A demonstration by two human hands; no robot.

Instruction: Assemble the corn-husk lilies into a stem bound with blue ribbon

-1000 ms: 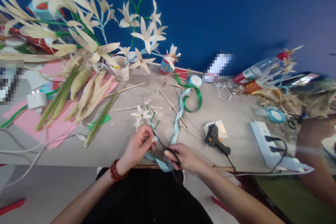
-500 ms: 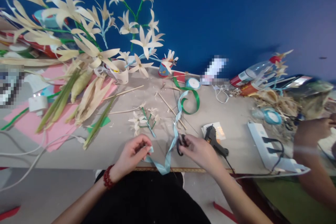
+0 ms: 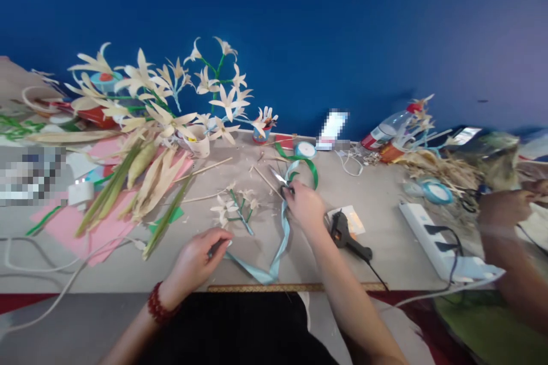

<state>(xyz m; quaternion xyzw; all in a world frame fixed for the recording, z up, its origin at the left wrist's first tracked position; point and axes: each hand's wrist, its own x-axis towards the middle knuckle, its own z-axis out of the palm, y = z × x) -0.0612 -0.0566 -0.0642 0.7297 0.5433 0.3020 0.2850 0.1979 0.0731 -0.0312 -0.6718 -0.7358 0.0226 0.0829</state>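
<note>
My left hand is closed in a pinch around the end of a light blue ribbon. From there the ribbon droops to the table's front edge and rises past my right hand towards the back. My right hand grips black-handled scissors, whose blades point away to the upper left; the handles are mostly hidden by the fingers. Between the hands and a little farther back lies a small sprig of pale flowers with green and light blue stems. A black glue gun rests to the right of my right forearm.
Behind, a green ribbon curls near a ribbon roll. Corn husks and pink paper cover the left side, below tall husk flowers. At right are a power strip and another person's hand.
My right hand has moved forward along the ribbon with the scissors, their blades now showing. My left hand has shifted left with the ribbon end. The view has tilted upward.
</note>
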